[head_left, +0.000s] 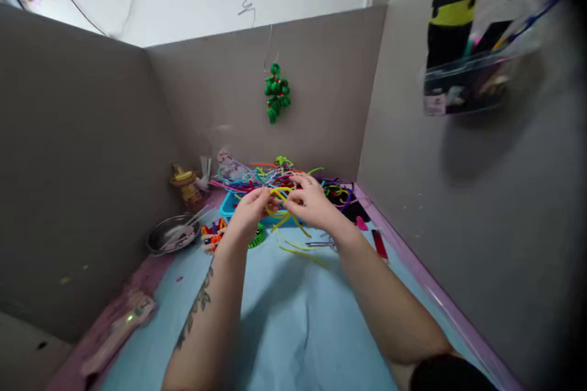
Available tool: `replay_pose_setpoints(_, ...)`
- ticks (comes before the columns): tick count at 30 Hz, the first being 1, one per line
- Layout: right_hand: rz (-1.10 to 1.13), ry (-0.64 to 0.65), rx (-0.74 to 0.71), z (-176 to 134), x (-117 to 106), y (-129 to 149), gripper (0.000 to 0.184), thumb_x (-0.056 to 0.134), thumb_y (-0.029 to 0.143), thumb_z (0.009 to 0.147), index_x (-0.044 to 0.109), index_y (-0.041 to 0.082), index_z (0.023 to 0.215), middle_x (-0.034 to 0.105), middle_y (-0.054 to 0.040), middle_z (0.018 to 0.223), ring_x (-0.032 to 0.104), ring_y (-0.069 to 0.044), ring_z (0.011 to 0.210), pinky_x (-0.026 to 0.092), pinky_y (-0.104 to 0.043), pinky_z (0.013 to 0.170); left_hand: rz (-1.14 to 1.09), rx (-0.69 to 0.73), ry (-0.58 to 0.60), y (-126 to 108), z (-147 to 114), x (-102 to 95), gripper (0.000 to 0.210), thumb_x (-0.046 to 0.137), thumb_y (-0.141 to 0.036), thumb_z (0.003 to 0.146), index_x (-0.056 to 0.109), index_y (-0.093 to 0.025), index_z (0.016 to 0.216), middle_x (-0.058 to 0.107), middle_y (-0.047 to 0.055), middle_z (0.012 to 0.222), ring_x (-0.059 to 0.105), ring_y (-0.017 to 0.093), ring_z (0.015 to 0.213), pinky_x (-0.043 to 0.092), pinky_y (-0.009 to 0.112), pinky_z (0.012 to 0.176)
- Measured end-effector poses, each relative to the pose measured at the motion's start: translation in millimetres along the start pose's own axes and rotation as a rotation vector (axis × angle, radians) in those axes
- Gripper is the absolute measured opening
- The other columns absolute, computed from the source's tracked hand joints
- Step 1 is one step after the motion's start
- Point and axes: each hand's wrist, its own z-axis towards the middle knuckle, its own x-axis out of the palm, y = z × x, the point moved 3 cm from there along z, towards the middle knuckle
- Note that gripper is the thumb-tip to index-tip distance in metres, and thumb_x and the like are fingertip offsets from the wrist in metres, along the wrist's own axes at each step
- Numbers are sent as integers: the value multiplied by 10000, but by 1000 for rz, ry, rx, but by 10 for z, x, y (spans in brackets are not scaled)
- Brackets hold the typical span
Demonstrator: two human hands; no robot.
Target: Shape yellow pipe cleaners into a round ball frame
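Note:
Between my two hands is a loose figure of yellow pipe cleaners (pixel 285 215), its loops and free ends crossing below the fingers. My left hand (pixel 253 207) pinches its left side with thumb and fingertips. On the other side my right hand (pixel 312 200) grips it between thumb and fingers, the remaining fingers bent over the top. Loose yellow pipe cleaners (pixel 302 253) lie on the table just beneath. Close to my right forearm are metal pliers (pixel 320 244), partly covered by it. A green fuzzy piece (pixel 257 237) sits beside my left wrist.
Behind my hands a blue tray (pixel 227 204) overflows with coloured pipe cleaners (pixel 247 180). At left stand a metal bowl (pixel 158 249), an orange fuzzy piece (pixel 211 238) and a glue gun (pixel 123 327). A green ornament (pixel 277 94) hangs on the back panel; a clear holder (pixel 463 85) is on the right wall.

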Motion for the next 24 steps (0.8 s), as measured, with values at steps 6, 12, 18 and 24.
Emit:
replay_pose_setpoints(6, 7, 6, -15, -29, -20, 6, 177, 559, 341, 747, 675, 227, 677, 399, -43, 1326, 171, -313, 1289, 157, -577, 987, 13, 19, 79, 18, 10, 3, 241, 630, -372, 688, 618, -133, 717, 564, -1, 633, 500, 86, 580, 406, 205, 592)
replay_pose_setpoints(12, 0, 16, -18, -56, -21, 8, 186, 579, 347, 743, 667, 223, 637, 393, -40, 1333, 135, -316, 1302, 113, -600, 980, 144, 102, 45, 110, 62, 8, 286, 619, -380, 693, 679, -130, 816, 596, 18, 639, 506, 103, 579, 400, 212, 572)
replay_pose_setpoints(18, 182, -72, -76, -32, -93, 18, 144, 597, 348, 735, 660, 220, 716, 444, -64, 1272, 286, -273, 1254, 216, -503, 998, 44, 129, -89, 77, 74, -33, 268, 648, -385, 667, 657, -123, 723, 568, 6, 558, 499, 91, 515, 395, 199, 517)
replay_pose_setpoints(24, 438, -481, -25, -35, -324, -123, 230, 509, 368, 795, 588, 215, 947, 532, -70, 1103, 484, -202, 1067, 354, -374, 927, -340, 124, -327, 33, 111, -159, 300, 752, -300, 550, 646, -110, 757, 605, 6, 613, 558, 81, 554, 446, 199, 564)
